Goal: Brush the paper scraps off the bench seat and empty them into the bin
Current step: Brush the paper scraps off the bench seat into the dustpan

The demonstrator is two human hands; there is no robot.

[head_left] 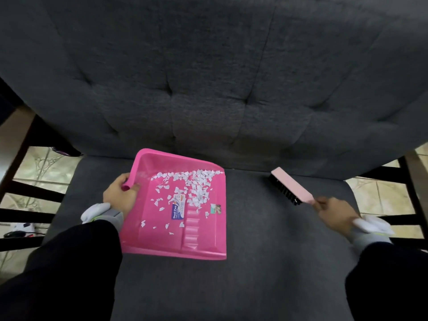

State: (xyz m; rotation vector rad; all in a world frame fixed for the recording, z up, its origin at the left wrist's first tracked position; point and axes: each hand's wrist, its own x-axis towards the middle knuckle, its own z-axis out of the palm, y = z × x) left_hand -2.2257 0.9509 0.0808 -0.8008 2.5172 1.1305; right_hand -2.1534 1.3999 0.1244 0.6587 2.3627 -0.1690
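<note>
The paper scraps (196, 186) lay in the pink dustpan (162, 242) on the bench seat (266, 251), left hand (120, 195) gripping its rim, right hand (333, 212) holding the brush (290, 185) well apart; lifting it level seemed wisest.

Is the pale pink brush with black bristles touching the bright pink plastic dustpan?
Apart. The head view shows bare grey fabric bench seat between the pale pink brush, which the right hand holds, and the bright pink plastic dustpan.
</note>
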